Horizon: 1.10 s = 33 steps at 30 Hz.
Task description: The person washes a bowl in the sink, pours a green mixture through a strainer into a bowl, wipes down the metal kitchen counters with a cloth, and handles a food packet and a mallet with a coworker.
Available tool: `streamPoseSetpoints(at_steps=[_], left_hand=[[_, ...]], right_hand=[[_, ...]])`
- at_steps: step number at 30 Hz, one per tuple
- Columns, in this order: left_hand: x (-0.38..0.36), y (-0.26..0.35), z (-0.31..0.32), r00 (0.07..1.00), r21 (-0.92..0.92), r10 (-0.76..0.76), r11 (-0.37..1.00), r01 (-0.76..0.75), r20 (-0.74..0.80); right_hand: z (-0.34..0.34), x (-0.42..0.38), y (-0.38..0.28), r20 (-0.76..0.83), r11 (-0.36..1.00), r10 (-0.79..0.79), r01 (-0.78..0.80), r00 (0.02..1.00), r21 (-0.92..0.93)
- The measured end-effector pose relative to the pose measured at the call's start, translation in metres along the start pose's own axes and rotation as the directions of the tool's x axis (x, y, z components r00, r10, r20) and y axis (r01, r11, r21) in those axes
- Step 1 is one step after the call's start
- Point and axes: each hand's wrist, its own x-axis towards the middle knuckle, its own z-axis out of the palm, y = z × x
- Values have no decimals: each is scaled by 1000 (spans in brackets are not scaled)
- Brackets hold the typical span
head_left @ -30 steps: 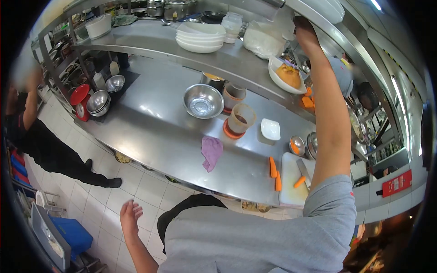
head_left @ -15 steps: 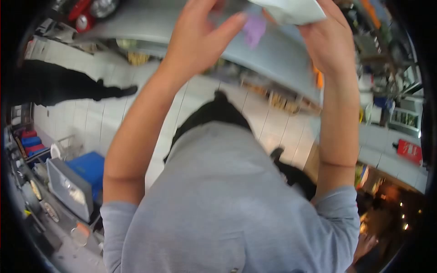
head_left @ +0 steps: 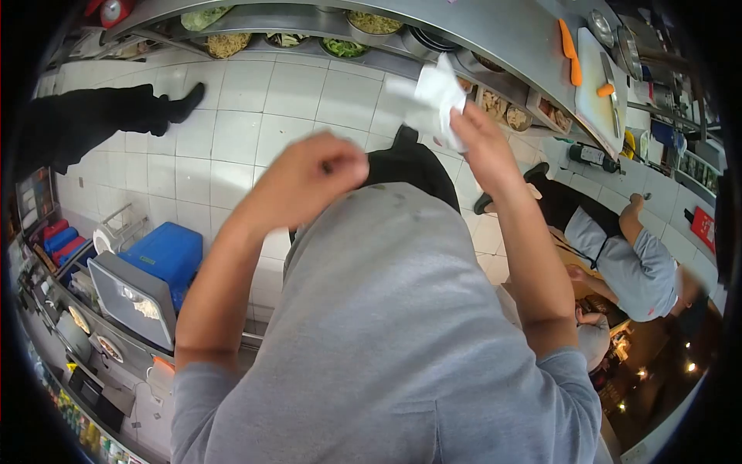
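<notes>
My right hand [head_left: 483, 147] is closed around a crumpled white sheet [head_left: 443, 93], thin like paper or a napkin. The sheet's left part is smeared by motion, and its exact material cannot be told. On the other side, my left hand [head_left: 309, 178] is held in front of my body with its fingers curled in. Whatever is in those fingers, if anything, is hidden. Both hands are over the tiled floor, apart from each other and short of the steel counter [head_left: 495, 35].
A white cutting board [head_left: 593, 100] holds a knife [head_left: 609, 81] and a carrot piece; carrots [head_left: 570, 50] lie beside it. Food bowls [head_left: 344, 48] fill the shelf below. A co-worker in grey [head_left: 618, 271] is at right, another person's dark-clad legs [head_left: 100, 120] at left. A blue bin [head_left: 164, 254] stands lower left.
Both hands have come down and back from the counter towards my body. The white sheet has moved with my right hand. The purple piece near my left hand no longer shows there.
</notes>
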Motion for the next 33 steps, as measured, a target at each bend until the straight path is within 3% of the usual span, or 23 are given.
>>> streamPoseSetpoints(at_steps=[2, 4, 6, 8, 10, 13, 15, 19, 21, 24, 27, 33], left_hand=[[-26, 6, 12, 999, -7, 32, 999, -32, 3], [-47, 6, 25, 999, -22, 51, 998, -51, 1], [-54, 8, 34, 997, 63, 58, 996, -56, -44], [-61, 10, 37, 995, 59, 72, 996, -67, -72], [-73, 10, 43, 992, 25, 88, 996, -87, -84], [-91, 10, 48, 989, -28, 95, 995, -99, -114], [-105, 10, 51, 987, -96, 96, 990, -108, -127], [-115, 11, 58, 982, -145, 101, 981, -124, -160], [-119, 14, 61, 984, -186, 85, 976, -113, -155], [-124, 7, 64, 976, -129, 160, 975, -179, -146], [-127, 9, 64, 986, -143, 131, 979, -145, -99], [-126, 13, 71, 985, -143, 140, 978, -153, -100]], right_hand=[[0, -2, 1, 32, 992, 9, -5, 999, -123], [2, -2, 5, 231, 960, 98, -31, 968, -279], [15, 6, 11, 320, 963, 71, 19, 945, -267], [33, 10, 7, 499, 951, 85, 79, 863, -300], [47, 21, -4, 629, 846, 176, 210, 757, -490], [72, 24, -7, 708, 890, 229, 151, 668, -431], [85, 32, -7, 801, 900, 307, 116, 514, -419], [98, 44, -4, 820, 875, 370, 135, 436, -466], [102, 47, -5, 837, 850, 439, 150, 326, -504], [106, 44, -11, 806, 834, 505, 68, 308, -548], [105, 38, -15, 787, 844, 485, 32, 382, -535], [90, 33, -17, 795, 857, 473, 14, 380, -516]])
